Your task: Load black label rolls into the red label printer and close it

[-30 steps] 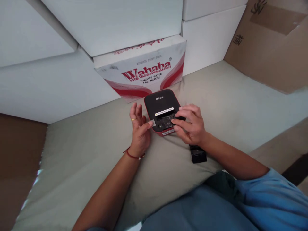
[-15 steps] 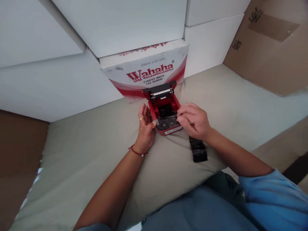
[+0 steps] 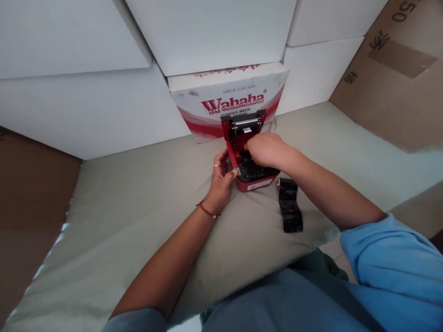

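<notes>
A small red and black label printer (image 3: 254, 185) sits on the cloth-covered surface, its lid (image 3: 246, 121) raised at the back. My left hand (image 3: 222, 180) steadies its left side, thumb on the front corner and fingers along the wall. My right hand (image 3: 265, 150) reaches down into the open printer from the right, back of the hand upward. Its fingertips are mostly hidden inside, so whether they hold anything does not show. Just right of the printer lies a black ribbon roll (image 3: 290, 205), partly unrolled toward me.
Behind the printer stands a Wahaha water carton (image 3: 194, 108), close to the raised lid. White boxes (image 3: 221, 37) are stacked along the back. A large brown carton (image 3: 391, 106) stands at the right, and another brown box (image 3: 34, 207) at the left.
My right hand has moved from above the printer's front right edge to inside it. My left hand keeps its place on the printer's side. The view has shifted slightly.
</notes>
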Motion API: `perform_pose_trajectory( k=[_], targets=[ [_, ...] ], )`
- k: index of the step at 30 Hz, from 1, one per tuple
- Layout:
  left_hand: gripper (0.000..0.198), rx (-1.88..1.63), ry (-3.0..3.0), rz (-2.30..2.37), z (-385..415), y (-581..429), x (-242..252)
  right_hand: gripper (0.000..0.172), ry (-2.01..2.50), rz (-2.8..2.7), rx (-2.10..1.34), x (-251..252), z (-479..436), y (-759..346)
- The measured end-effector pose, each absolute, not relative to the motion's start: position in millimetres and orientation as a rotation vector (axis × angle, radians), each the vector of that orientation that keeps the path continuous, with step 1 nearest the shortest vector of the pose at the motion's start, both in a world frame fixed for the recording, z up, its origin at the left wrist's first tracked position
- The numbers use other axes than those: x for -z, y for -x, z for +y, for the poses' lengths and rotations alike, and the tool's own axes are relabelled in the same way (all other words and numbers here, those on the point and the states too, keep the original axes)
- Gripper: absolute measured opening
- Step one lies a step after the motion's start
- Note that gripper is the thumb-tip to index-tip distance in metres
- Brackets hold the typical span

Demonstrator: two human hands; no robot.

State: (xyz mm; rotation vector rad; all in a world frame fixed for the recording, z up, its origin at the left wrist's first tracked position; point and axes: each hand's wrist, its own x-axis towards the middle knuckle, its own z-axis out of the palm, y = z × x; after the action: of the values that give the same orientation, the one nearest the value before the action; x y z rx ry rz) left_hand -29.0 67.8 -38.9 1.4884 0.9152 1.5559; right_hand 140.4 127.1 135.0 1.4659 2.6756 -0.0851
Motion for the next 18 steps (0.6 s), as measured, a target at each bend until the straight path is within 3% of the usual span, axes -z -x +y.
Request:
perform_pose_trajectory(
  k=[11,18],
  targets=[
    [0.074,-1.529,-1.472,0.907,68,28,39,0.035,-1.587,2.66,0.135,-142,114,-148],
    [0.073,-1.539,-1.287,0.811,66,25,34,0.037,-1.637,2.946,0.889,-177,76,-249]
  ],
)
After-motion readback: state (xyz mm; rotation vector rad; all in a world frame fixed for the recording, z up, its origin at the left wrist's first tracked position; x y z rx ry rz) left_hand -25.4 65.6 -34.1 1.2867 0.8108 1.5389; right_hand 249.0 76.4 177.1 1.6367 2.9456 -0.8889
